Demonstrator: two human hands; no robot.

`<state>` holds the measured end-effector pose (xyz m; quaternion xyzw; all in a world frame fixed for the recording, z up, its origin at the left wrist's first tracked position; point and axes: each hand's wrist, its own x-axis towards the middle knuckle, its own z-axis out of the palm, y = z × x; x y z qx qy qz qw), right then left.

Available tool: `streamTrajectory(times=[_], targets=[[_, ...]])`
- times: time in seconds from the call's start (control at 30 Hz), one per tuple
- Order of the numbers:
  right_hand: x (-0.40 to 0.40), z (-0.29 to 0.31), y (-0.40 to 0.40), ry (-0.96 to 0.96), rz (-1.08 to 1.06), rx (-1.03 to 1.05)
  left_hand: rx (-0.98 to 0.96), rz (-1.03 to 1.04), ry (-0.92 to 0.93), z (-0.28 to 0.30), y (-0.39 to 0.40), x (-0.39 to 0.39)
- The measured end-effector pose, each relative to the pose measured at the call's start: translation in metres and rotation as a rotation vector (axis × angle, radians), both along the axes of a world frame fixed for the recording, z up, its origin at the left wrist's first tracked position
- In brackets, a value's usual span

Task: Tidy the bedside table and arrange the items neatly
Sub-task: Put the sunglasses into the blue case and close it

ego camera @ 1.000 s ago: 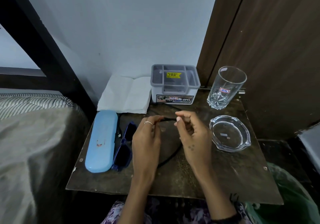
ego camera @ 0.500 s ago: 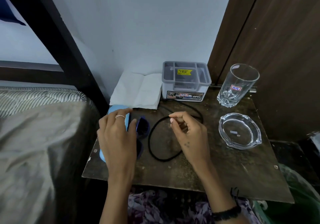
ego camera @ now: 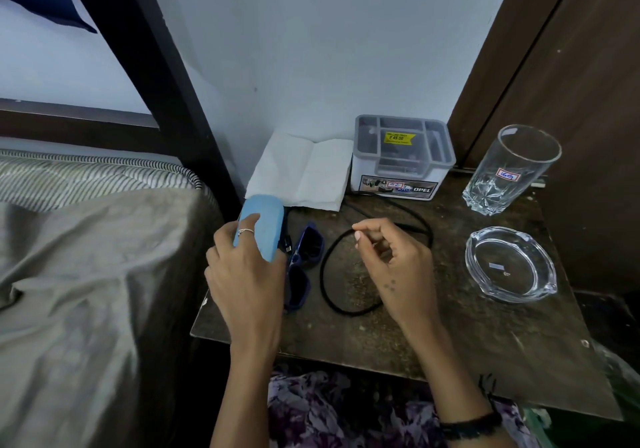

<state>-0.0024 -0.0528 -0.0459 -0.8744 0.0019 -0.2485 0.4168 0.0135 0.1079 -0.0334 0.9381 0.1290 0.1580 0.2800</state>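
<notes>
A light blue glasses case (ego camera: 263, 226) lies at the left edge of the dark bedside table (ego camera: 433, 330); my left hand (ego camera: 246, 274) grips its near end. Dark blue sunglasses (ego camera: 304, 264) lie folded right beside the case. A black cable (ego camera: 327, 274) forms a loop on the table's middle. My right hand (ego camera: 391, 260) hovers over the loop with fingers pinched together, seemingly on the cable.
At the back stand a folded white tissue (ego camera: 301, 170), a grey and white organiser box (ego camera: 401, 157) and a tall glass (ego camera: 509, 170). A glass ashtray (ego camera: 509, 264) sits at the right. The bed (ego camera: 86, 257) adjoins the table on the left.
My left hand let go of the cable and moved left onto the blue case. The cable now lies in a loop under my right hand.
</notes>
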Motion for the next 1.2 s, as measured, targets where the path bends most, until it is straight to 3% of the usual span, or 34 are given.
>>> streamTrajectory(times=[0.1, 0.2, 0.37, 0.6, 0.8, 1.2], targets=[[-0.003, 0.006, -0.004, -0.009, 0.0, 0.014, -0.041, -0.044, -0.107, 0.018, 0.001, -0.001], [-0.006, 0.015, -0.017, -0.058, -0.053, 0.061, -0.107, -0.283, -0.164, 0.035, -0.009, -0.002], [-0.025, 0.034, -0.047, -0.115, -0.058, 0.127, -0.202, -0.637, 0.026, 0.034, -0.056, -0.017], [-0.061, 0.019, -0.092, 0.319, 0.223, -0.301, -0.093, -0.915, 0.239, 0.008, -0.079, -0.024], [-0.055, 0.011, -0.088, 0.382, 0.231, -0.381, -0.118, -0.99, 0.291, -0.002, -0.081, -0.018], [-0.049, 0.005, -0.079, 0.352, 0.174, -0.364, -0.275, -0.83, 0.393, -0.012, -0.044, 0.003]])
